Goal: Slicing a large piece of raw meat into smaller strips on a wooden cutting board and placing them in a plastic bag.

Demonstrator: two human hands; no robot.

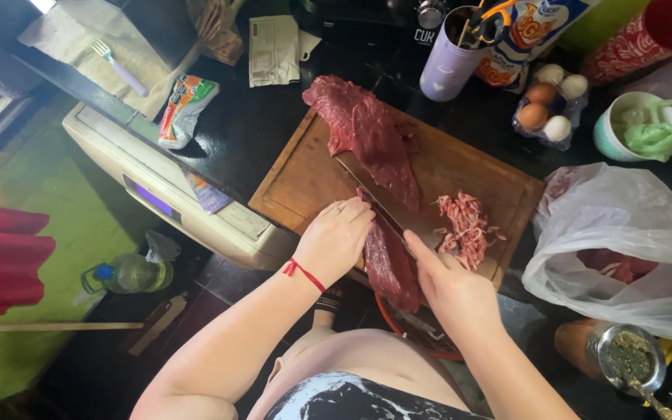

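Nearest the body, the left hand (336, 237), a red thread at its wrist, lies flat with fingers together, pressing on a dark red slab of raw meat (389, 264) at the near edge of the brown wooden cutting board (305, 175). The right hand (449, 284) is beside it, fingers closed around the handle of a long steel knife (375, 204), index finger stretched along the spine. The blade's long axis runs diagonally, its tip pointing away and to the left, laid along the slab's edge. Just beyond the right hand sits a small heap of thin pink meat strips (467, 225), so only a little looks cut (by my judgement, most is left): the slab under the hand and a larger red raw piece (367, 132) farther back remain whole. Behind, on the dark desk (235, 124), stand a lilac utensil cup (449, 58) and a tray of eggs (550, 105).
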